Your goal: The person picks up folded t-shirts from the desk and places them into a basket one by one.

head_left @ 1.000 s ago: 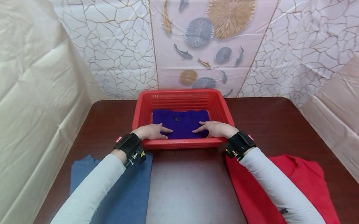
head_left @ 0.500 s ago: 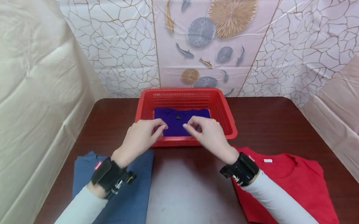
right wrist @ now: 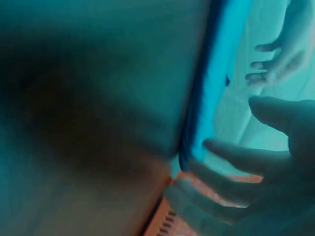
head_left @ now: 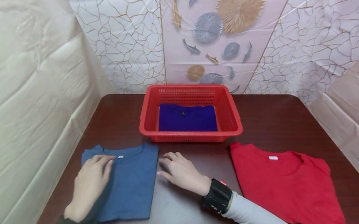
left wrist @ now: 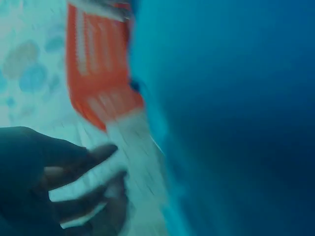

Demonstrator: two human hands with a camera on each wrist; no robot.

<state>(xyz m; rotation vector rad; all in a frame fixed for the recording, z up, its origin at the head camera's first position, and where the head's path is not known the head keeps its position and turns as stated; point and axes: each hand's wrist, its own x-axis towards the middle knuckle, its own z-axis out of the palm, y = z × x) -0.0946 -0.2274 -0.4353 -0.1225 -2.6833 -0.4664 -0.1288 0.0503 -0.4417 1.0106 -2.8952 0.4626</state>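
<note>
A folded blue T-shirt point(head_left: 131, 184) lies on the left of the table, its collar toward the back. My left hand point(head_left: 90, 180) hovers over its left side with fingers loosely bent and nothing in them. Just off the shirt's right edge is my right hand point(head_left: 183, 170), fingers spread and slightly curved, holding nothing. In the left wrist view the blurred left hand point(left wrist: 64, 182) shows beside the blue cloth point(left wrist: 226, 118). The right wrist view has the right hand's fingers point(right wrist: 231, 157) near the thin blue edge of the shirt point(right wrist: 204, 93).
A red plastic basket point(head_left: 190, 136) stands at the back middle with a folded purple shirt point(head_left: 186, 120) flat inside. On the right lies a folded red T-shirt point(head_left: 284, 181). Patterned cloth walls point(head_left: 124, 43) enclose the dark brown table point(head_left: 267, 119) at the back and sides.
Both hands have left the purple shirt in the basket, drawing back and moving left to the blue T-shirt. The fingers, bent together half a second ago, are now spread. The view has shifted slightly.
</note>
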